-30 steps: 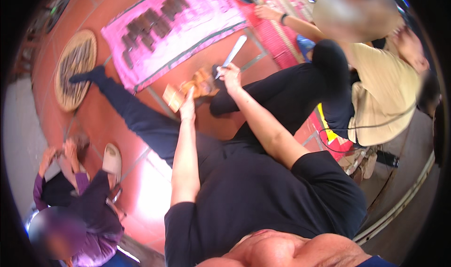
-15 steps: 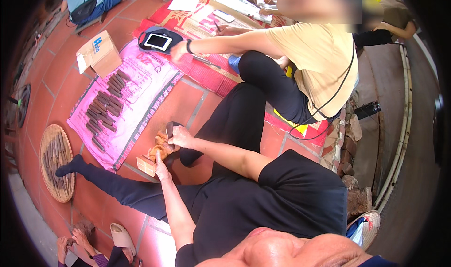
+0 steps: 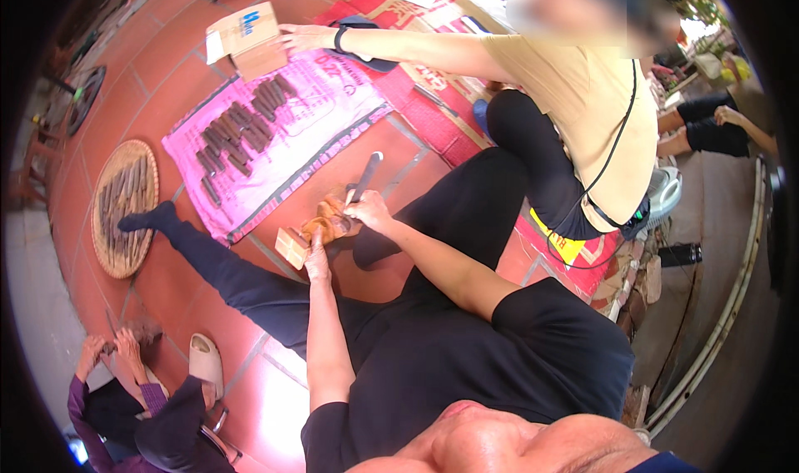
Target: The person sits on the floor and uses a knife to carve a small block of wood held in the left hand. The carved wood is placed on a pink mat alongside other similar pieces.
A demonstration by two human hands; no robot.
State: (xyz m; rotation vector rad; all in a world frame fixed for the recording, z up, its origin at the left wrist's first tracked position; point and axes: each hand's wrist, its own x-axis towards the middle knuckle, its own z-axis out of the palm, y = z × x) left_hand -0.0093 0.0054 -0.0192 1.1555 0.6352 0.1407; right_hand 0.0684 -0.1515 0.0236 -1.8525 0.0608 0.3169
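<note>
My left hand (image 3: 317, 261) is closed around an orange-brown wood carving (image 3: 320, 227) with a curling shape. The carving's pale square block end (image 3: 291, 247) sticks out beside that hand. My right hand (image 3: 369, 212) grips a long, flat, dark carving tool (image 3: 366, 176), whose rounded light end points up and away from me. This hand is at the far end of the carving; where the tool's other end meets the wood is hard to make out. Both hands are above the tiled floor, between my outstretched left leg and bent right leg.
Several dark wooden-looking sticks (image 3: 235, 138) lie on a pink sack (image 3: 320, 111). More fill a round woven tray (image 3: 150, 153) by my left foot. A person in a yellow shirt (image 3: 583, 115) sits at right, one hand on a cardboard box (image 3: 258, 57). Another person's hands (image 3: 112, 348) work at lower left.
The whole view has shifted, moving the scene rightward. The tool in my right hand now stands out longer and more upright. The neighbour's arm has stretched out to the cardboard box.
</note>
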